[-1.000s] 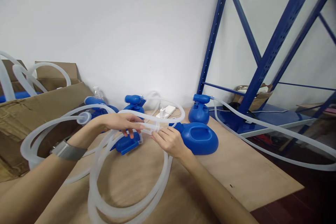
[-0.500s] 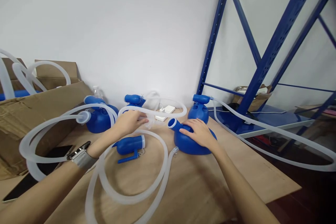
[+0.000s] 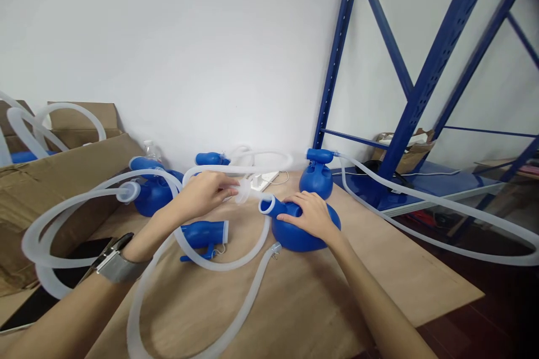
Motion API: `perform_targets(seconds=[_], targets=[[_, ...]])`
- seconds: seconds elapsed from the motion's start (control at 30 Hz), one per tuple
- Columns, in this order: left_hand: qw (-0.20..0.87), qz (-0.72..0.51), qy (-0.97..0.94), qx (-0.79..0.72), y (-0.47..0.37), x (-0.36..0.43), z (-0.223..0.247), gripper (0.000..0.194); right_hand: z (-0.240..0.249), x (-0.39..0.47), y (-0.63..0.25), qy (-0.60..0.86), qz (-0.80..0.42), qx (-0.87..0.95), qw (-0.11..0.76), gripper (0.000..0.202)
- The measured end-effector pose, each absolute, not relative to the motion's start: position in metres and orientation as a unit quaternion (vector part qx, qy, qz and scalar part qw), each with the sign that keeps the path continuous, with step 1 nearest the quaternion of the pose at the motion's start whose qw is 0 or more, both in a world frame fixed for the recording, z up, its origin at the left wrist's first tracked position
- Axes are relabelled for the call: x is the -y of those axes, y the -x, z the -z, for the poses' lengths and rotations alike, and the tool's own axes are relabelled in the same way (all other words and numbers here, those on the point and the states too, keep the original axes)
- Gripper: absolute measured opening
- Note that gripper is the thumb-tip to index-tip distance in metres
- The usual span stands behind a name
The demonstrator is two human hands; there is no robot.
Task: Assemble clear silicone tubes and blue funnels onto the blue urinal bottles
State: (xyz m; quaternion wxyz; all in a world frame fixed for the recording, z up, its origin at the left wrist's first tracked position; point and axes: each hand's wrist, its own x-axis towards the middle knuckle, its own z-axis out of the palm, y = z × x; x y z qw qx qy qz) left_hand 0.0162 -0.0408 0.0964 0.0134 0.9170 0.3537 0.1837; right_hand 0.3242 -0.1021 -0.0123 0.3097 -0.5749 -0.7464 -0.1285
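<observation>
My left hand [image 3: 208,196], a watch on its wrist, pinches a clear flanged hose fitting [image 3: 243,190] just left of the nearest bottle's mouth. Fitting and mouth are apart. My right hand [image 3: 309,214] grips the top of this squat blue plastic bottle [image 3: 295,237], its open, white-rimmed neck [image 3: 268,205] tilted up to the left. A translucent hose [image 3: 246,305] loops over the table in front; its clear end connector [image 3: 275,248] lies by the bottle's base. Under my left hand lies a loose blue tubular piece [image 3: 206,233] with a white rim and a flap.
More blue bottles with hoses stand at the left [image 3: 154,197], the back, and the back right [image 3: 315,180]. A cardboard box [image 3: 71,179] of hoses is at the left, a white power strip [image 3: 265,180] by the wall, and blue shelving [image 3: 415,106] at the right.
My left hand has moved slightly right, bringing the clear fitting closer to the bottle's mouth. The front hose loop has shifted up. The whole view has shifted slightly; my right hand stays on the bottle.
</observation>
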Motion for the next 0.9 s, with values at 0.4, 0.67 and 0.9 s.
perform_targets(seconds=[0.4, 0.67, 0.9], targets=[[-0.029, -0.103, -0.952, -0.287, -0.064, 0.055, -0.074, 0.022, 0.012, 0.109, -0.311, 0.541, 0.113, 0.762, 0.338, 0.041], [0.071, -0.098, -0.959, -0.257, -0.061, 0.047, -0.081, 0.017, 0.017, 0.113, -0.311, 0.551, 0.084, 0.747, 0.362, 0.059], [0.248, -0.084, -0.931, -0.255, -0.057, 0.042, -0.079, 0.052, 0.019, 0.111, -0.311, 0.578, 0.049, 0.725, 0.371, 0.092]])
